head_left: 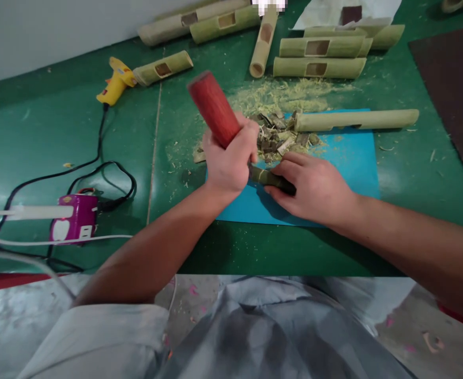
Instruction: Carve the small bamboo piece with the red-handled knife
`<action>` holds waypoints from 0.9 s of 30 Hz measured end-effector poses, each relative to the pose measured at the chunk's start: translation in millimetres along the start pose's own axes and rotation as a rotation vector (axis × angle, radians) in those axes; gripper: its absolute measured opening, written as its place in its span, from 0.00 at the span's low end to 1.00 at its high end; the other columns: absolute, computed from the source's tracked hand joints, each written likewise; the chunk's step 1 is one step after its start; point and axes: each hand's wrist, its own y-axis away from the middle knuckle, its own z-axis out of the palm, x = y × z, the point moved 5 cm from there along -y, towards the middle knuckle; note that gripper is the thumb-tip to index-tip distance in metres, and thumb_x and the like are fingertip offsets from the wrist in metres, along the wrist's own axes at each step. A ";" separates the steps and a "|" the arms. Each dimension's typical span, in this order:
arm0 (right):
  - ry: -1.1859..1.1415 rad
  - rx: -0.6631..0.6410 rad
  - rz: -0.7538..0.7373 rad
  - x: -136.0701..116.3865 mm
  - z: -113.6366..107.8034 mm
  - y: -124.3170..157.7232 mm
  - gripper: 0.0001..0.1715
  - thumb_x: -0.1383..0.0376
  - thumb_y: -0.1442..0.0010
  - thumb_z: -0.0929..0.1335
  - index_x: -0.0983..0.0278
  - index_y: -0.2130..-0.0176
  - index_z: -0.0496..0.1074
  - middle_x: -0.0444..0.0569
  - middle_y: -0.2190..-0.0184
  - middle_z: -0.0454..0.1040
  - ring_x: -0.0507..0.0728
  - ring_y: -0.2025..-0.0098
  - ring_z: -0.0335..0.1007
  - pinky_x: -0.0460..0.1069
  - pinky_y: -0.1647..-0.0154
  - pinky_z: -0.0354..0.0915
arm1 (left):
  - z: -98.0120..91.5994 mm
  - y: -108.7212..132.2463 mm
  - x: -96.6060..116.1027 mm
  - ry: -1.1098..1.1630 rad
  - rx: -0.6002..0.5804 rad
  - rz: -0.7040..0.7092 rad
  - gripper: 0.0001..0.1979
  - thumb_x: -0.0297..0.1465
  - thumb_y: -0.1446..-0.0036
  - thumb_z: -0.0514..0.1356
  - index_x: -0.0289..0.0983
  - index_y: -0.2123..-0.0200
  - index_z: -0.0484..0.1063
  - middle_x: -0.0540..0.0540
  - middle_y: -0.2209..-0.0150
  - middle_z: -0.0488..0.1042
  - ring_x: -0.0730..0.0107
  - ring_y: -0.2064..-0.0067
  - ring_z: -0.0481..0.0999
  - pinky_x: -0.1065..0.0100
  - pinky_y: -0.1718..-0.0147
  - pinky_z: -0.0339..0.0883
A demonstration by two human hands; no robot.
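My left hand [231, 158] is wrapped round a thick red wooden handle [214, 109] that slants up to the left. The tool's lower end is hidden by that hand, close to the left end of a short dark green bamboo piece [268, 178]. My right hand [314, 187] grips this piece, fingers bent over its right part, above a blue sheet [357, 168]. Just beyond my hands lies a heap of bamboo chips [274, 136]. A long bamboo tube [357, 120] rests across the sheet's far edge.
Cut bamboo tubes [320, 67] lie along the back of the green table [199, 242]. To the left are a yellow glue gun [116, 84], a purple power adapter [75, 218] and loose cables. A dark brown mat [456, 89] lies at the right.
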 end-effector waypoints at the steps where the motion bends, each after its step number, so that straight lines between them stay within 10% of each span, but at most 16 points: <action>1: 0.012 -0.005 0.012 -0.6 0.0 -0.4 0.13 0.61 0.32 0.68 0.67 0.59 0.80 0.55 0.63 0.77 0.59 0.63 0.68 0.53 0.64 0.57 | 0.3 -0.3 -5.4 -0.034 0.002 -0.042 0.32 0.55 0.36 0.70 0.41 0.80 0.64 0.53 0.83 0.60 0.75 0.79 0.61 0.62 0.78 0.56; 10: 0.037 -0.007 0.028 -3.5 0.1 -0.4 0.10 0.61 0.34 0.70 0.66 0.61 0.79 0.55 0.63 0.77 0.59 0.64 0.68 0.53 0.65 0.56 | -1.4 3.6 -17.1 -0.030 -0.056 -0.190 0.24 0.53 0.35 0.69 0.42 0.72 0.71 0.51 0.75 0.69 0.64 0.64 0.79 0.60 0.62 0.71; 27: -0.104 0.016 0.001 0.9 4.1 -0.9 0.09 0.61 0.33 0.70 0.64 0.62 0.78 0.51 0.65 0.74 0.57 0.64 0.66 0.52 0.64 0.57 | 11.7 -3.4 -0.1 -0.018 -0.179 -0.098 0.32 0.53 0.38 0.72 0.41 0.82 0.63 0.55 0.83 0.61 0.76 0.81 0.57 0.64 0.80 0.54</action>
